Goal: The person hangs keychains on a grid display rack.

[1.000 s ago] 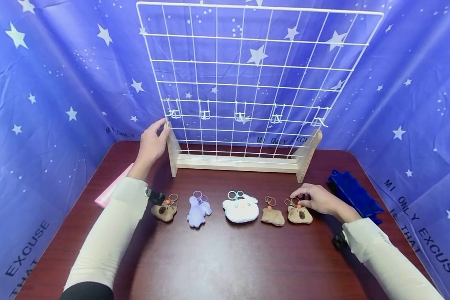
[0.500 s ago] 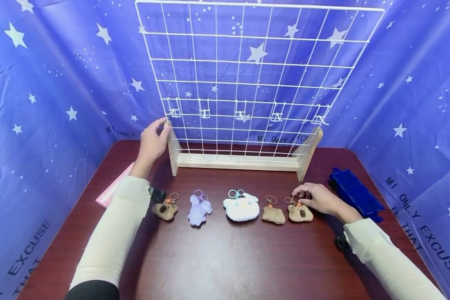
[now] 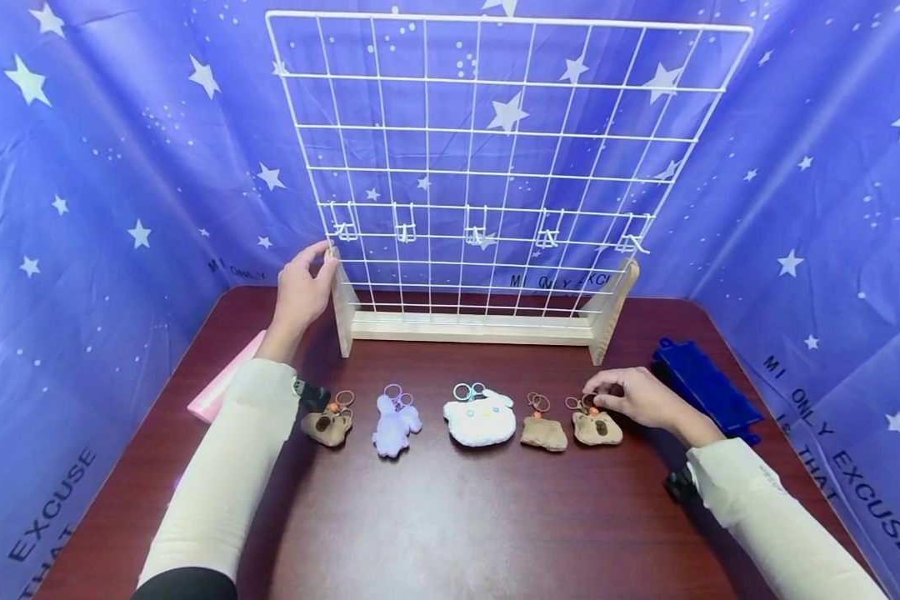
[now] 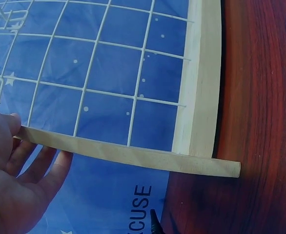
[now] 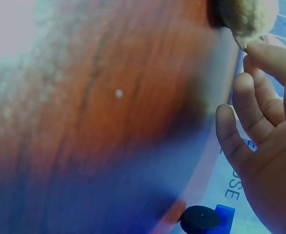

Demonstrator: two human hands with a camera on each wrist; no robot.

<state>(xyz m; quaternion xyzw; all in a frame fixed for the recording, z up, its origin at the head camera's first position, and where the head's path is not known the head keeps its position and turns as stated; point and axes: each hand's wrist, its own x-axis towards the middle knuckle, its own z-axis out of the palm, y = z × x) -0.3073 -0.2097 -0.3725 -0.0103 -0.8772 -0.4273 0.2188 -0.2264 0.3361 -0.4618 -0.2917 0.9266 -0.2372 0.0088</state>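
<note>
My left hand (image 3: 303, 287) grips the top of the rack's left wooden upright (image 4: 133, 157), thumb on one side and fingers on the other. The rack carries a white wire grid (image 3: 487, 133) with several hooks (image 3: 475, 236) in a row. At the right, my right hand (image 3: 636, 398) pinches the ring end of a brown plush keychain (image 3: 598, 430) between thumb and forefinger; its other fingers extend loosely in the right wrist view. Left of it lie a second brown plush keychain (image 3: 543, 434), a white one (image 3: 480, 421), a lilac one (image 3: 395, 427) and another brown one (image 3: 327, 427).
A dark blue plastic object (image 3: 705, 387) lies at the table's right side, beyond my right wrist. A pink flat item (image 3: 221, 387) sits at the left, partly behind my left forearm. Star-printed blue curtains (image 3: 142, 150) enclose the reddish-brown table (image 3: 450, 517).
The head view shifts slightly. Both hands keep their places on the upright and the right-hand keychain.
</note>
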